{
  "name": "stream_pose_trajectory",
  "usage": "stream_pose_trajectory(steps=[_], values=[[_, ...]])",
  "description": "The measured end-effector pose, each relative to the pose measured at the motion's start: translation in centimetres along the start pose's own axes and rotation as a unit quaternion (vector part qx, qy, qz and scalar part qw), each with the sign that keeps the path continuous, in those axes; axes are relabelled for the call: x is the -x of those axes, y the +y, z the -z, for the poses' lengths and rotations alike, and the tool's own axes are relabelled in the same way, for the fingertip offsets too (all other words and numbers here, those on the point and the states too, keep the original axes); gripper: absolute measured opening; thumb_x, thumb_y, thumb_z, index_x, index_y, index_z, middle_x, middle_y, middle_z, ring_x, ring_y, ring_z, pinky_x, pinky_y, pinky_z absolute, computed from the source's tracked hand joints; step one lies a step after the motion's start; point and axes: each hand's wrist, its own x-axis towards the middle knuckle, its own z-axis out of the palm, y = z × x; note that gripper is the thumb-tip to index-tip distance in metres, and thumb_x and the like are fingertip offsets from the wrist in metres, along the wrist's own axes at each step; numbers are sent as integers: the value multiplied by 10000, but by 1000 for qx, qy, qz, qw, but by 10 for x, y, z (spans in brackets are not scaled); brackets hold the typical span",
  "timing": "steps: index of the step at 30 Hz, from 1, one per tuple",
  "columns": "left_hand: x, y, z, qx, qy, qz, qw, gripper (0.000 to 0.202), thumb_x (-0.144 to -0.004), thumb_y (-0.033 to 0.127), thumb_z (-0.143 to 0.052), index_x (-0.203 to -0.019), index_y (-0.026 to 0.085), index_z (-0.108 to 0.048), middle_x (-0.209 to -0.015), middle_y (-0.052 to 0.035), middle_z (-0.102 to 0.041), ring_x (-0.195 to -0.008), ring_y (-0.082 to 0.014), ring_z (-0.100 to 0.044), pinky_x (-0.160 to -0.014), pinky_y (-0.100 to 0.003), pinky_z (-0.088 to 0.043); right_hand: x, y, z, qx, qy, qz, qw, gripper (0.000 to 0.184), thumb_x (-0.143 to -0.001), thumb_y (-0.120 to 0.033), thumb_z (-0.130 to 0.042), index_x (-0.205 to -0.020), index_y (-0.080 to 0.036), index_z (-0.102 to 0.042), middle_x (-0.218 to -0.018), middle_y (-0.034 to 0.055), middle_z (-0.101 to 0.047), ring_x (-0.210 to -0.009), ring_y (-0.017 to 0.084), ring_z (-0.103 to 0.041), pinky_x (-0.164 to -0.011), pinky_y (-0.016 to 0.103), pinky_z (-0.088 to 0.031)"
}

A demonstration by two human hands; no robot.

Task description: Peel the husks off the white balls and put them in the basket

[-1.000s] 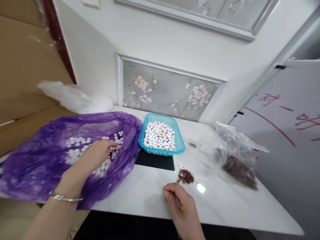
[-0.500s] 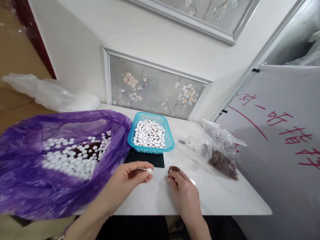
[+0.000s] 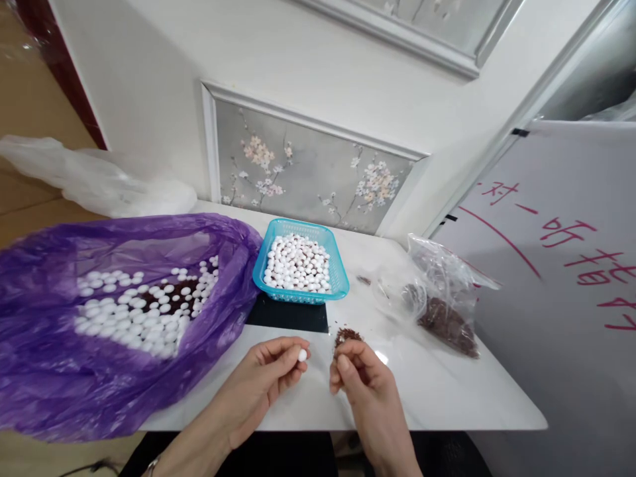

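Between the thumb and forefinger of my left hand (image 3: pixel 271 371) is a small white ball (image 3: pixel 302 355), near the table's front. My right hand (image 3: pixel 365 384) is closed in a pinch to its right, apart from the ball; whatever its fingertips hold is too small to make out. Just behind that hand lies a small pile of reddish-brown bits (image 3: pixel 346 334), partly covered by the fingers. Beyond both hands, a blue plastic basket (image 3: pixel 342 281) is filled with white balls that show brown spots. To the left, a purple plastic bag (image 3: pixel 223 298) lies open with many white balls and a dark brown patch inside.
A clear zip bag (image 3: pixel 444 318) of brown material lies on the right of the white table (image 3: pixel 447 391). A black flat piece (image 3: pixel 288 315) lies before the basket. Behind stand a panelled wall and, at right, a whiteboard (image 3: pixel 556 265) with red writing. Translucent plastic (image 3: pixel 124 189) lies back left.
My right hand has lifted from the brown pile and drawn its fingers together in a pinch. My left hand has turned slightly and lowered, still holding the white ball.
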Motion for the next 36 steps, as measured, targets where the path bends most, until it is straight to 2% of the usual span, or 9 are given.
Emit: stream_pose_trajectory(steps=[2, 4, 8, 12, 23, 28, 36], values=[[0, -2, 0, 2, -2, -1, 1000, 163, -729, 264, -742, -857, 164, -729, -808, -10, -652, -741, -82, -576, -714, -160, -476, 4, -1, -7, -88, -34, -22, 995, 149, -878, -349, -563, -877, -200, -571, -632, -30, -568, -576, 111, -534, -593, 236, -456], [0, -3, 0, 4, -12, -6, 1000, 142, -730, 260, -742, -832, 163, -722, -772, 2, -636, -713, -76, -562, -702, -162, -465, 7, -2, -14, -111, -43, -30, 992, 132, -877, -329, -572, -860, -199, -571, -632, -32, -576, -581, 103, -535, -598, 226, -448], [0, -4, -1, 1, -52, -28, 998, 135, -786, 284, -683, -763, 151, -692, -690, 8, -594, -651, -80, -534, -657, -183, -442, 8, -4, -27, -21, -33, -4, 999, 148, -882, -318, -565, -805, -192, -579, -636, -26, -584, -615, 109, -544, -631, 219, -444], [2, -5, 0, 10, -60, -38, 997, 161, -815, 284, -649, -735, 146, -667, -659, 13, -570, -617, -87, -531, -643, -206, -428, 8, -6, -36, 45, -26, 32, 998, 170, -892, -317, -539, -772, -199, -566, -647, -30, -563, -627, 114, -540, -618, 208, -439], [2, -7, 0, 10, -32, -39, 999, 129, -764, 250, -707, -713, 133, -685, -666, -1, -617, -657, -96, -540, -682, -207, -433, 11, -2, -38, 69, -29, 50, 996, 162, -909, -292, -505, -775, -210, -548, -703, -24, -550, -669, 125, -530, -636, 219, -436], [4, -8, 3, 8, -33, -43, 998, 112, -771, 235, -701, -724, 134, -703, -700, -6, -631, -691, -93, -539, -702, -194, -439, 8, -3, -39, 46, -32, 50, 997, 161, -899, -292, -519, -763, -207, -536, -737, -18, -542, -687, 127, -528, -647, 229, -443], [2, -9, 3, 1, -15, -48, 999, 81, -758, 209, -713, -736, 131, -720, -677, 1, -626, -658, -78, -525, -690, -178, -447, 0, 0, -41, -32, -33, -12, 999, 116, -851, -274, -583, -827, -216, -485, -717, -47, -525, -663, 115, -542, -628, 223, -452]])
